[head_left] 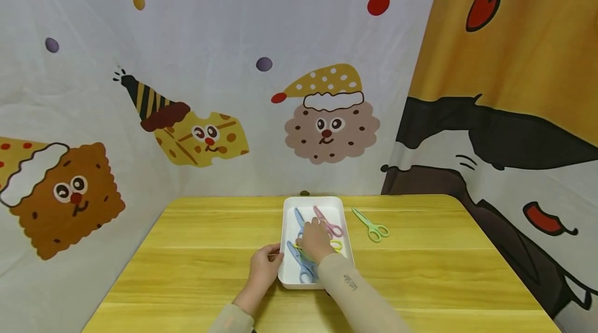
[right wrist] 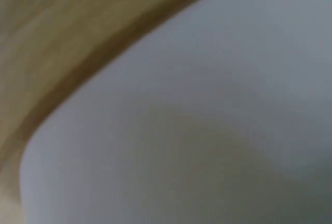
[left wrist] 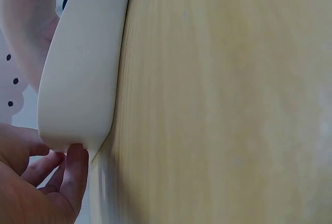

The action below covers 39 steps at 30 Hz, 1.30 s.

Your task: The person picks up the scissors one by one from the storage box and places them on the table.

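A white tray point(head_left: 286, 219) stands on the table with several scissors in it. My left hand point(head_left: 264, 266) holds the tray's left side, its thumb and fingers at the wall, as the left wrist view also shows. My right hand point(head_left: 315, 241) reaches down into the tray, its fingertips among the scissors. Around it lie pink scissors point(head_left: 320, 214), blue scissors point(head_left: 299, 217) and, nearer me, another blue pair point(head_left: 306, 273). A yellow handle point(head_left: 340, 245) shows beside the hand. Whether the right fingers grip a pair I cannot tell. The right wrist view is blurred.
Light green scissors point(head_left: 370, 224) lie on the wooden table point(head_left: 420, 260), right of the tray. Behind the table hangs a pale cloth point(head_left: 261, 130) with printed cartoon figures.
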### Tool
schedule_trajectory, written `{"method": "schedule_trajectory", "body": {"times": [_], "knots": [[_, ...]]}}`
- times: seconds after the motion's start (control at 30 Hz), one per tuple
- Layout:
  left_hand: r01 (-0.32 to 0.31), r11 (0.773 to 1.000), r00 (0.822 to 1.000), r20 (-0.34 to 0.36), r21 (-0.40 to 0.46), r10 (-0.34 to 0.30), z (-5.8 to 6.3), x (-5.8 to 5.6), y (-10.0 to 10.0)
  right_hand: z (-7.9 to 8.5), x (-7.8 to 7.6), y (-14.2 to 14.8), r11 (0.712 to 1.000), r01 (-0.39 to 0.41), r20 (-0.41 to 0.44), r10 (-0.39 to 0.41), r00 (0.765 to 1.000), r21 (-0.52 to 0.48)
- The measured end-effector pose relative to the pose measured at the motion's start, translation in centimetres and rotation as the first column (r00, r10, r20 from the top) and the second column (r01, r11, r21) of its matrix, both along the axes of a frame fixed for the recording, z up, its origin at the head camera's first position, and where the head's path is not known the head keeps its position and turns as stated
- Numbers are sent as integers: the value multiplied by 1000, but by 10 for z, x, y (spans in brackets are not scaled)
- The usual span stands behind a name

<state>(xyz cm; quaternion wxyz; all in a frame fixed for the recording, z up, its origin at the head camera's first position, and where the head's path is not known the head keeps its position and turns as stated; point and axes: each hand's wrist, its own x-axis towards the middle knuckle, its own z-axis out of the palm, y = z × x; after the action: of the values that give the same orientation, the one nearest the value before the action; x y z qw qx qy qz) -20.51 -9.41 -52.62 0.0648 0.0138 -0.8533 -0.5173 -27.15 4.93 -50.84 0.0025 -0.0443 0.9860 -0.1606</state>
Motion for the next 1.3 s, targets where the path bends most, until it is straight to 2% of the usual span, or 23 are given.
{"method": "schedule_trajectory", "body": {"times": [0.27, 0.57, 0.83, 0.97, 1.2, 1.3], "knots": [[-6, 1000, 1000, 7, 9, 6, 1, -1, 0, -1, -1, -2, 1000, 14, -17, -14, 1000, 16], [4, 1000, 1000, -1, 8, -4, 3, -1, -2, -2, -3, -4, 998, 45, -15, -46, 999, -33], [18, 1000, 1000, 6, 12, -18, 3, -1, 0, -1, -4, -3, 997, 62, 18, -62, 998, -39], [19, 1000, 1000, 8, 15, -19, 1, -1, 0, 0, -4, -2, 998, 44, 6, -43, 999, -36], [9, 1000, 1000, 1, 21, -9, 1, 0, 0, 9, -2, 0, 997, 62, 44, -60, 997, -49], [3, 1000, 1000, -8, 18, -3, 1, 0, 0, 13, -2, 1, 998, 46, 29, -45, 999, -36]]}}
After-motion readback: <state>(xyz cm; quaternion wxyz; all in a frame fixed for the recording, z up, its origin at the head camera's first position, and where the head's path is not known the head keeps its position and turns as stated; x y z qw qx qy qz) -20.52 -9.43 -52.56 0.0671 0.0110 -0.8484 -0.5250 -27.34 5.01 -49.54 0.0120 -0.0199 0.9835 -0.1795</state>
